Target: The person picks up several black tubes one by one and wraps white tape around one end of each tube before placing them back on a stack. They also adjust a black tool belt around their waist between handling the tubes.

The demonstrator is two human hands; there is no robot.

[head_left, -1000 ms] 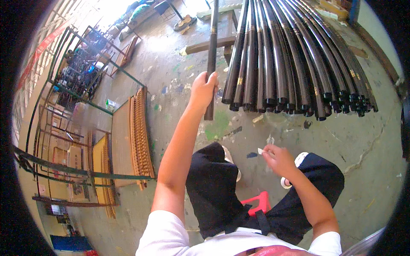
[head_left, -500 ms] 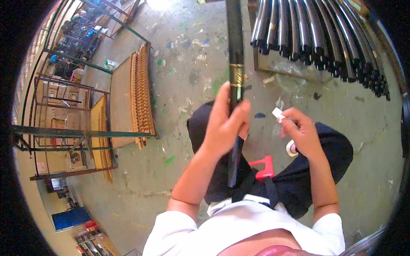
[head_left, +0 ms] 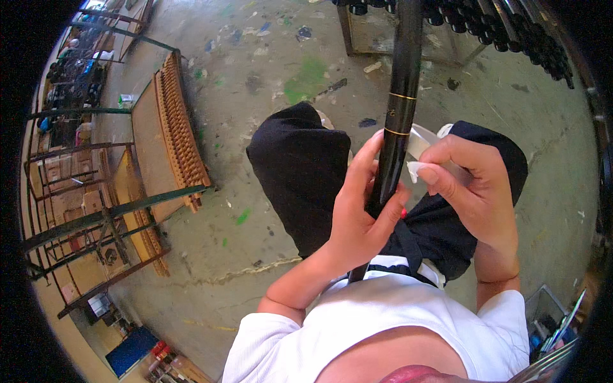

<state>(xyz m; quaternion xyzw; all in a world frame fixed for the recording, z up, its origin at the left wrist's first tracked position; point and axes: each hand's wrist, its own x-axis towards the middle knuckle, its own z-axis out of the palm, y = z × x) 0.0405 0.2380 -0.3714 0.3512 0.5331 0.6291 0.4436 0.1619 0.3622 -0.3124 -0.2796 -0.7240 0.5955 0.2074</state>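
A long glossy black rod with two thin gold rings runs slantwise from the top of the view down to my lap. My left hand is wrapped round it below the gold rings, thumb on the near side. Close to the rod's right side, my right hand pinches a small piece of white material between thumb and finger. A wider white strip shows between the rod and my right fingers. Whether the white material touches the rod I cannot tell.
Many similar black rods lie bundled on a stand at the upper right. Wooden racks with a ridged edge and a green metal frame stand at the left. A bin with tools is at the lower right. The floor is paint-spotted concrete.
The rod has shifted right and tilted, its lower end now at my lap. My right hand has brought the white piece up beside it. My view has moved, so the rod bundle sits higher.
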